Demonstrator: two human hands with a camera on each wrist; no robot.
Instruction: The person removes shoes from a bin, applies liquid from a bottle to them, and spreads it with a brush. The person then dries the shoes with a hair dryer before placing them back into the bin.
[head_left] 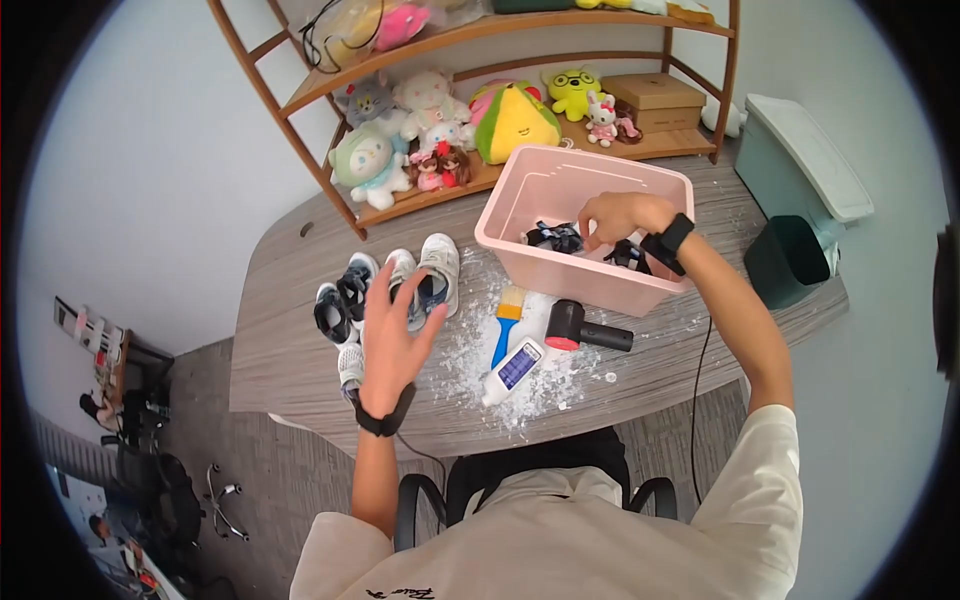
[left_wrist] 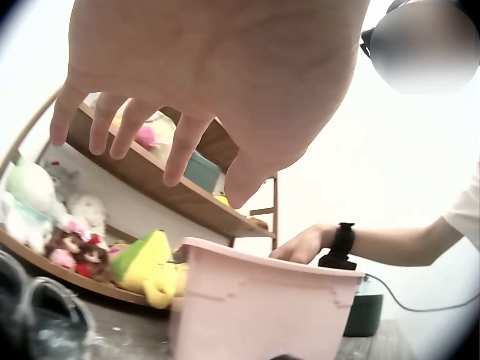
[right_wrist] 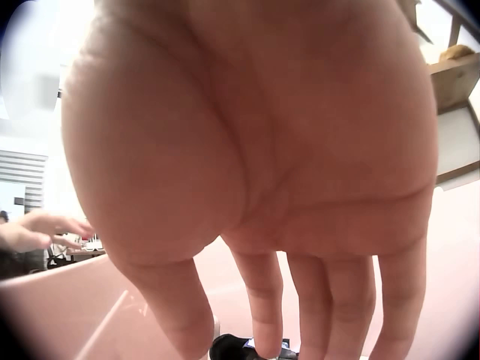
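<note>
My right hand reaches into a pink bin, its fingers pointing down over dark items. In the right wrist view, the fingers of that hand hang apart, and a black thing lies by the fingertips; contact cannot be told. My left hand hovers above the table beside several shoes, fingers spread and holding nothing. The left wrist view shows this hand with loose fingers, left of the bin.
White bits lie scattered round a blue-handled brush, a white bottle and a black handheld device. Behind the bin stands a wooden shelf with plush toys. A dark green bin and a lidded box stand at the right.
</note>
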